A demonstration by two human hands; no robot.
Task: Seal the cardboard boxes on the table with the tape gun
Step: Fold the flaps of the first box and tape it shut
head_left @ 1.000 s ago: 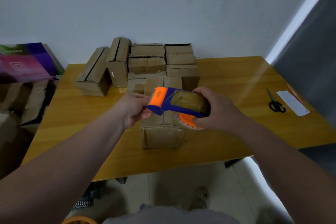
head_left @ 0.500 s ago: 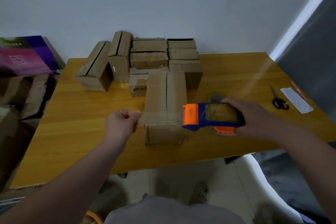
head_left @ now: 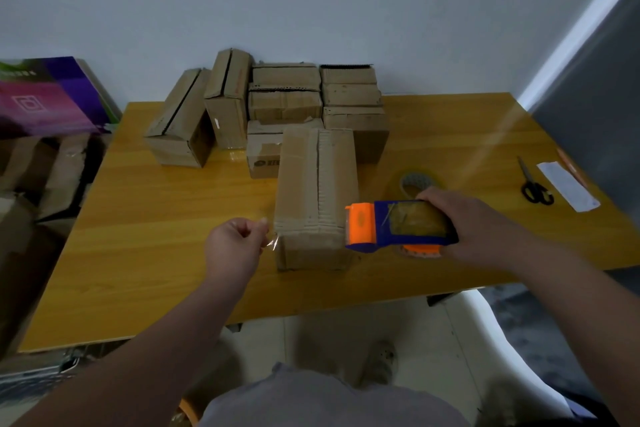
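Head view. My left hand (head_left: 239, 246) pinches a clear tape end (head_left: 272, 243) between thumb and fingertips, just left of the near box (head_left: 317, 194). That box lies lengthwise on the table (head_left: 138, 218), centre seam up. My right hand (head_left: 474, 225) is curled round the tape gun (head_left: 398, 224), whose orange nose is at the box's near right edge; contact cannot be judged. Behind the gun lies a spare tape roll (head_left: 414, 182). More boxes (head_left: 287, 100) are stacked at the back. Far right: scissors (head_left: 535, 184) beside a paper strip (head_left: 568, 185).
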